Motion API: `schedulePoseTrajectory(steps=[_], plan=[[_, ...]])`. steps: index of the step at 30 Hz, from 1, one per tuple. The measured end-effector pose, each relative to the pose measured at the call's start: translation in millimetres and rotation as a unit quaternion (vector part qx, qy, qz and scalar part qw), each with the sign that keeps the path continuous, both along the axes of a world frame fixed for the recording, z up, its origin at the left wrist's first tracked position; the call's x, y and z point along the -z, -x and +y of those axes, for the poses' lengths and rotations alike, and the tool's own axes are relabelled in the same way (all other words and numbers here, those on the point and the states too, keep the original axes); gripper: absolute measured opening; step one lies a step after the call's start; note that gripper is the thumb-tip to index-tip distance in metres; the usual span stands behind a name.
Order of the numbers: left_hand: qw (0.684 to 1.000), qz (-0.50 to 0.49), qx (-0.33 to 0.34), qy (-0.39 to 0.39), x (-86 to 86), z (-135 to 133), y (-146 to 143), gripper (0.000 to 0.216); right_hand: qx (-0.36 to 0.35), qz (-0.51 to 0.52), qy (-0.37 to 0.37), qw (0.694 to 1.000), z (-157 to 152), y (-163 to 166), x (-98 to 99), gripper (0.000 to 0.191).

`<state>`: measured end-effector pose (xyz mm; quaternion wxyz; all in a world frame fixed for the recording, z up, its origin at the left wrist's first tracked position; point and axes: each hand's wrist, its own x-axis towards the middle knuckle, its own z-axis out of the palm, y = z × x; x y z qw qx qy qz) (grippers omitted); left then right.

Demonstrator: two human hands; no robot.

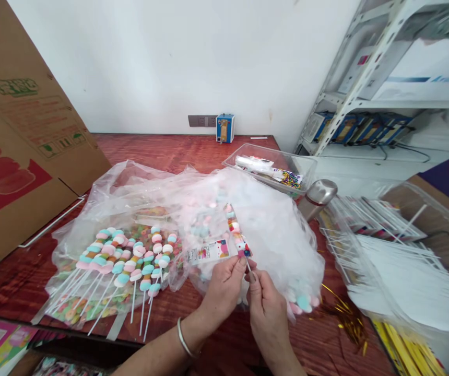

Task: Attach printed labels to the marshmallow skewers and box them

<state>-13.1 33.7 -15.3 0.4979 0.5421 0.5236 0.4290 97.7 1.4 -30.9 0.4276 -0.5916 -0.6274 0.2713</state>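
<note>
A marshmallow skewer (235,233) in a printed clear sleeve stands tilted above a big plastic bag of marshmallows (263,230). My left hand (224,289), with a silver bangle on the wrist, pinches the sleeve's lower end. My right hand (266,308) pinches the white stick just below it. Both hands are closed on this one skewer. To the left, several finished pastel skewers (130,261) lie in a row on another plastic bag. A small printed label (208,252) lies beside my left thumb.
A large cardboard box (16,141) leans at the left. A clear tray (275,169) with packets and beads sits behind the bags. A steel bottle (318,196), white sticks (392,271) in clear bins, gold twist ties (345,318) and metal shelving (369,78) are at the right.
</note>
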Motion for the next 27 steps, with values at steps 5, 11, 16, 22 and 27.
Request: schedulePoseTrajectory(steps=[5,11,16,22,27], plan=[[0.884,0.348,0.111,-0.291,2.4,3.9,12.1,0.028,0.014,0.087,0.033,0.996,-2.3,1.3,5.7,0.035],[0.822,0.423,0.146,-0.352,1.8,1.1,16.0,0.028,0.06,0.04,-0.007,0.997,1.7,-1.8,13.9,0.031],[0.916,0.298,0.134,-0.232,-9.7,-6.2,14.0,0.027,-0.017,0.006,-0.066,0.998,9.2,-10.4,12.1,0.038],[0.992,-0.109,0.046,0.052,-19.3,-0.7,13.3,0.034,-0.033,0.113,-0.004,0.993,3.7,-7.7,7.4,0.037],[0.933,-0.327,-0.047,0.14,-8.4,3.9,3.7,0.027,-0.088,0.243,0.118,0.959,-1.4,-1.9,-0.4,0.037]])
